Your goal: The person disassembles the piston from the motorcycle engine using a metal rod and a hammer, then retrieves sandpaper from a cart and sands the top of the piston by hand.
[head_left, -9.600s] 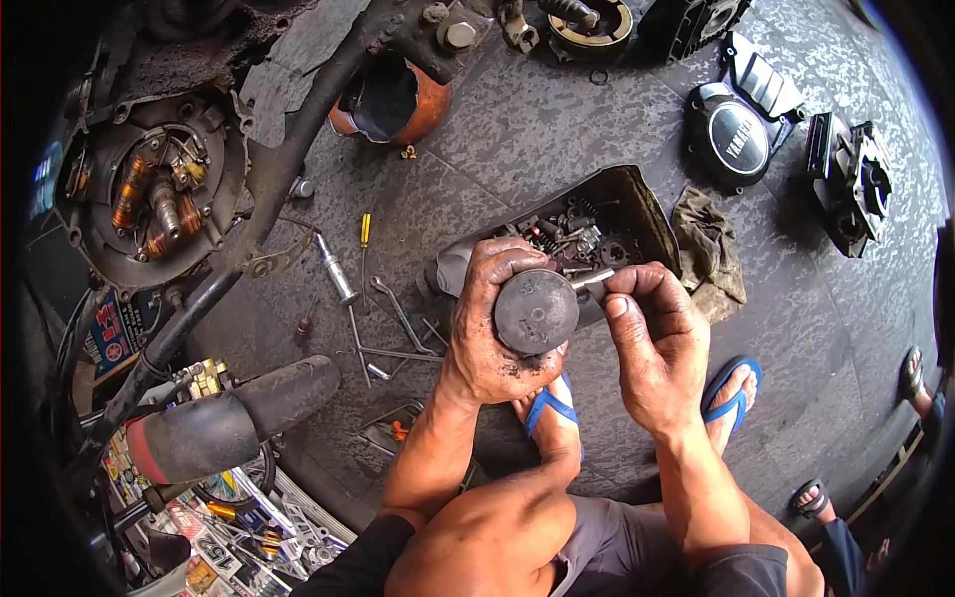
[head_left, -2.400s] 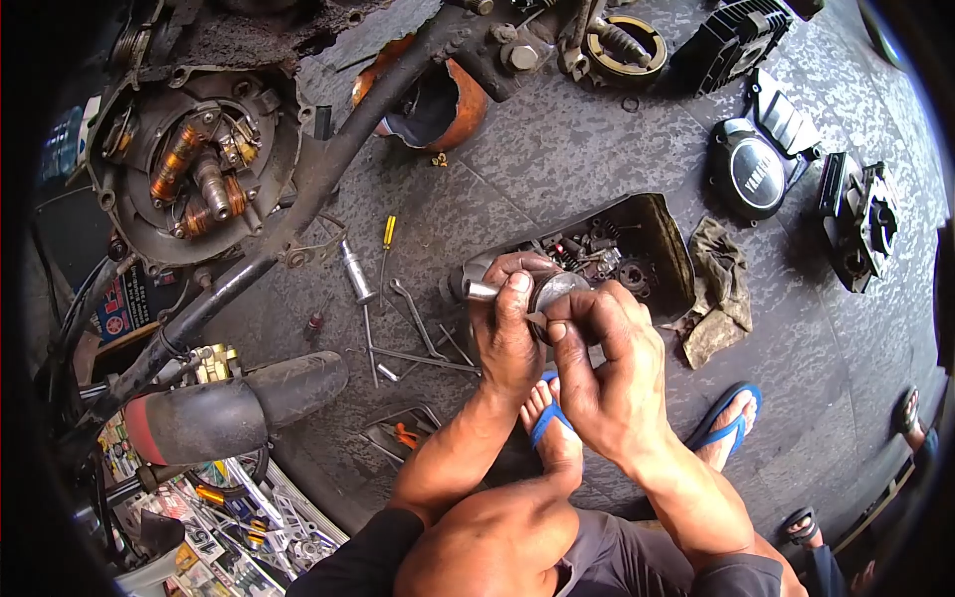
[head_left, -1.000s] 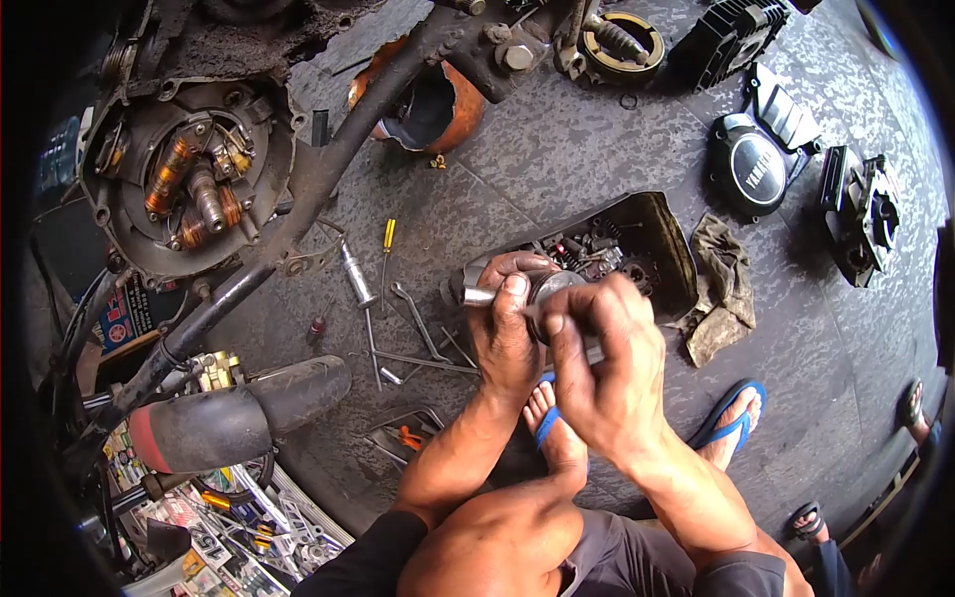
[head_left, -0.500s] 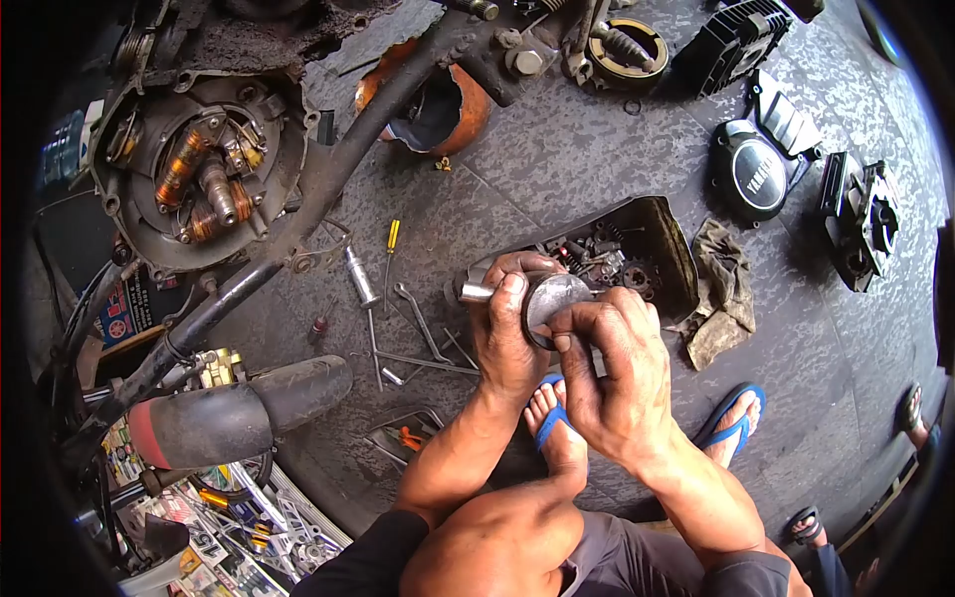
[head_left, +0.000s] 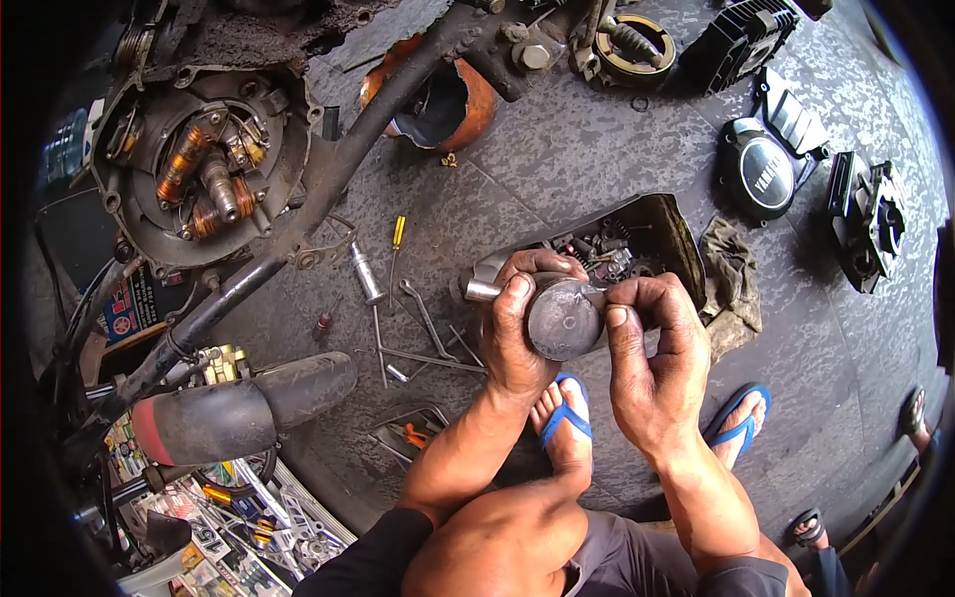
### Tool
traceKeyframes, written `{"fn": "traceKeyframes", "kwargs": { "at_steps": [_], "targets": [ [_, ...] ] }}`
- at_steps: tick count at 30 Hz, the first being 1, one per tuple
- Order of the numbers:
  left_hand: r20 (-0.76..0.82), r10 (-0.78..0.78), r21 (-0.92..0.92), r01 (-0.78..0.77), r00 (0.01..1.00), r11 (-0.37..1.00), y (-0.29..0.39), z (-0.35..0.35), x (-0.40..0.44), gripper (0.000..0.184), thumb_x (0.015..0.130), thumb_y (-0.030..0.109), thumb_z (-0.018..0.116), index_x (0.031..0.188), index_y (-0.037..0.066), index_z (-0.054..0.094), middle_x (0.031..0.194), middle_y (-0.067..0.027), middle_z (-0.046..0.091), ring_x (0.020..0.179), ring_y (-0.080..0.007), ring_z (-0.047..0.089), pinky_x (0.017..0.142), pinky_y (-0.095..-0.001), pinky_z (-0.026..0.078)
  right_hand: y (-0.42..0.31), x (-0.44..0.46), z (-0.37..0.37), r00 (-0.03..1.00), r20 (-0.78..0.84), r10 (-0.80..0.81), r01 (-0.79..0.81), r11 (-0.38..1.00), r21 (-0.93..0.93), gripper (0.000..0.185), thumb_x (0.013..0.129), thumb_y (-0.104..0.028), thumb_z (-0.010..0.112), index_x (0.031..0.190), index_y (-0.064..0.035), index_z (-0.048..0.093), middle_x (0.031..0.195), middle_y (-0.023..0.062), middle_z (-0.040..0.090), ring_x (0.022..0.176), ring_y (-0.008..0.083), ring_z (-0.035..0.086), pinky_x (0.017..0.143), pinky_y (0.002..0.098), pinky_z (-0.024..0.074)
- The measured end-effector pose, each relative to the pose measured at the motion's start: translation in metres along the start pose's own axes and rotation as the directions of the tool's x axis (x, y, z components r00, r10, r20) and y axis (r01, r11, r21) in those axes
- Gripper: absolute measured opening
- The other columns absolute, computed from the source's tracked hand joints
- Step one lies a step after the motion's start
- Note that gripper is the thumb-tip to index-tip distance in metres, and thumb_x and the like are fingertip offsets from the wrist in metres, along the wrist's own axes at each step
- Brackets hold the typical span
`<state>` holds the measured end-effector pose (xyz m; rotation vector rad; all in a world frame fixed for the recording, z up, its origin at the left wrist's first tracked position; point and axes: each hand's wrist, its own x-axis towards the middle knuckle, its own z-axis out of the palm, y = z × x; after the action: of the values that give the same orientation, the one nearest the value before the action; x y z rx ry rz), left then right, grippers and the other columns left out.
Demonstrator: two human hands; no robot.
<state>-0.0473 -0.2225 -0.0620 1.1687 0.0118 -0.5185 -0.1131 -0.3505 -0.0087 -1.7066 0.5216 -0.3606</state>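
My left hand grips a round grey piston, its flat crown facing up towards me. A shiny metal piston pin sticks out at the left, beyond my left thumb. My right hand is at the piston's right edge with thumb and forefinger closed in a pinch. A thin bit shows near those fingertips, too small to name. Behind both hands lies an open dark bin with loose metal parts in it.
A rag lies right of the bin. Spanners and a yellow-handled screwdriver are on the floor at the left. The motorcycle frame and opened engine stand further left. A Yamaha cover and finned cylinder lie at the right.
The piston has turned so its full crown now shows. My right hand has moved right, from over the crown to the piston's edge. My left hand keeps its grip.
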Motion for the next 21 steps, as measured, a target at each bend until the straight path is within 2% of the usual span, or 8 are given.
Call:
{"fn": "traceKeyframes", "kwargs": {
  "at_steps": [5, 10, 12, 13, 14, 17, 20, 21],
  "targets": [
    [0.010, -0.012, -0.001, 0.012, 1.000, 1.000, 0.001, -0.001, 0.001, 0.046, 0.098, 0.048, 0.043, 0.111, 0.006, 0.056, 0.105, -0.0142, 0.060, 0.096, -0.0215, 0.060, 0.087, -0.0366, 0.053, 0.002, 0.002, -0.002, 1.000, 0.003, -0.001, 0.001, 1.000, 0.025, 0.012, 0.085, 0.007, 0.064, 0.096, 0.0013, 0.062, 0.085, 0.0133, 0.063, 0.074, 0.0264, 0.063, 0.069, 0.0355, 0.0503],
    [-0.015, -0.050, -0.046, 0.050, 0.999, 0.998, 0.003, 0.001, 0.000, 0.045, 0.098, 0.047, 0.044, 0.110, 0.005, 0.056, 0.102, -0.0139, 0.061, 0.093, -0.0212, 0.061, 0.083, -0.0355, 0.053, 0.002, 0.000, 0.001, 0.997, -0.015, 0.075, -0.072, 0.988, 0.134, 0.013, 0.084, 0.007, 0.064, 0.095, 0.0007, 0.063, 0.085, 0.0128, 0.063, 0.076, 0.0272, 0.062, 0.070, 0.0366, 0.0495],
    [-0.044, -0.088, -0.056, 0.086, 0.995, 0.995, 0.006, 0.003, 0.000, 0.045, 0.098, 0.047, 0.044, 0.109, 0.005, 0.057, 0.101, -0.0139, 0.061, 0.091, -0.0217, 0.062, 0.082, -0.0354, 0.053, -0.003, -0.004, -0.006, 0.989, 0.117, -0.088, 0.095, 0.994, -0.056, 0.015, 0.082, 0.007, 0.065, 0.094, -0.0009, 0.063, 0.085, 0.0121, 0.062, 0.078, 0.0288, 0.061, 0.073, 0.0392, 0.0478],
    [-0.074, -0.127, -0.066, 0.123, 0.989, 0.990, 0.007, 0.004, -0.001, 0.045, 0.098, 0.046, 0.044, 0.108, 0.004, 0.057, 0.100, -0.0138, 0.061, 0.089, -0.0221, 0.063, 0.081, -0.0352, 0.054, -0.009, -0.008, -0.003, 0.983, 0.157, -0.093, 0.103, 0.993, -0.055, 0.016, 0.080, 0.006, 0.065, 0.093, -0.0024, 0.063, 0.085, 0.0113, 0.062, 0.079, 0.0298, 0.060, 0.075, 0.0407, 0.0461],
    [-0.073, -0.130, -0.066, 0.125, 0.989, 0.990, 0.008, 0.005, -0.001, 0.045, 0.098, 0.046, 0.044, 0.108, 0.004, 0.057, 0.100, -0.0138, 0.061, 0.089, -0.0221, 0.063, 0.081, -0.0352, 0.054, -0.008, -0.009, -0.002, 0.985, 0.141, -0.105, 0.114, 0.992, -0.062, 0.014, 0.082, 0.006, 0.065, 0.093, -0.0017, 0.062, 0.084, 0.0116, 0.062, 0.077, 0.0293, 0.061, 0.073, 0.0400, 0.0478],
    [-0.114, -0.076, -0.031, 0.073, 0.991, 0.997, 0.005, 0.006, -0.001, 0.045, 0.098, 0.047, 0.044, 0.108, 0.005, 0.057, 0.100, -0.0138, 0.062, 0.087, -0.0228, 0.064, 0.078, -0.0369, 0.054, -0.004, -0.009, 0.004, 0.999, 0.004, 0.035, -0.035, 0.999, -0.004, 0.010, 0.086, 0.006, 0.064, 0.094, -0.0003, 0.061, 0.084, 0.0129, 0.062, 0.073, 0.0286, 0.062, 0.068, 0.0377, 0.0503],
    [-0.154, -0.100, -0.069, 0.090, 0.983, 0.994, 0.004, 0.004, -0.002, 0.045, 0.098, 0.048, 0.044, 0.108, 0.006, 0.057, 0.100, -0.0135, 0.062, 0.087, -0.0228, 0.064, 0.078, -0.0375, 0.055, -0.009, -0.019, 0.010, 0.995, 0.056, -0.083, 0.085, 0.996, -0.031, 0.010, 0.086, 0.006, 0.063, 0.094, 0.0003, 0.061, 0.084, 0.0142, 0.063, 0.073, 0.0289, 0.062, 0.067, 0.0375, 0.0504],
    [-0.174, -0.092, -0.064, 0.082, 0.980, 0.995, 0.004, 0.007, -0.002, 0.045, 0.098, 0.048, 0.044, 0.109, 0.006, 0.057, 0.100, -0.0129, 0.062, 0.087, -0.0230, 0.063, 0.078, -0.0375, 0.055, -0.002, -0.021, 0.014, 0.999, -0.007, -0.037, 0.037, 0.999, 0.032, 0.010, 0.086, 0.007, 0.064, 0.093, 0.0004, 0.060, 0.084, 0.0141, 0.063, 0.072, 0.0285, 0.062, 0.065, 0.0373, 0.0504]
  ]
}}
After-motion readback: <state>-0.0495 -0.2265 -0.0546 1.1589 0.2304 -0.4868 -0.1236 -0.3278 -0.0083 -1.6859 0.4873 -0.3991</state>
